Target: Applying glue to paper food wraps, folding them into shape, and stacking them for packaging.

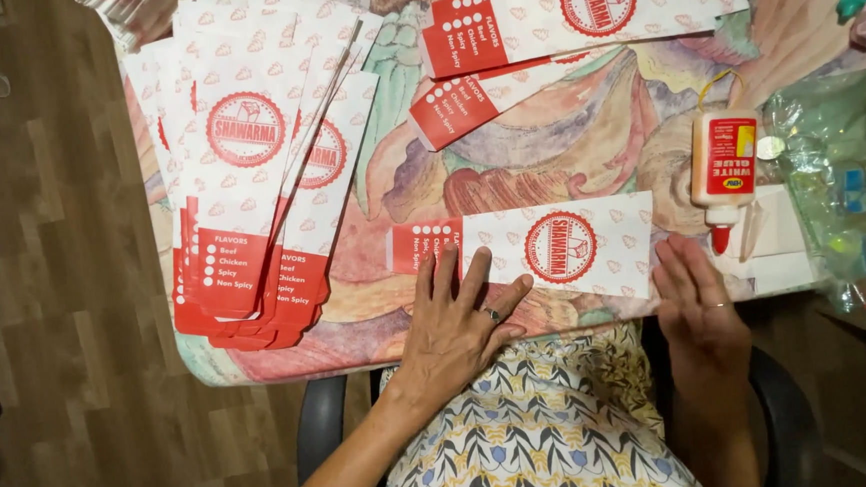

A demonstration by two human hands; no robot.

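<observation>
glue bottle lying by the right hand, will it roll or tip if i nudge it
The glue bottle already lies flat on its side, so tipping seems unlikely. Its body looks flattish rather than round, so it would probably slide more than roll. It lies partly on a white sheet near the right hand, which might shift with it.

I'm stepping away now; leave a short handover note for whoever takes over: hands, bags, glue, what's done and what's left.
Left hand lies flat, fingers spread, on the flat paper bag at the table edge. Right hand lies open at the bag's right end, holding nothing. Glue bottle lies just right of the bag, red tip toward the person. Done: a fanned stack at left. Left: this bag and the two bags above it.
</observation>
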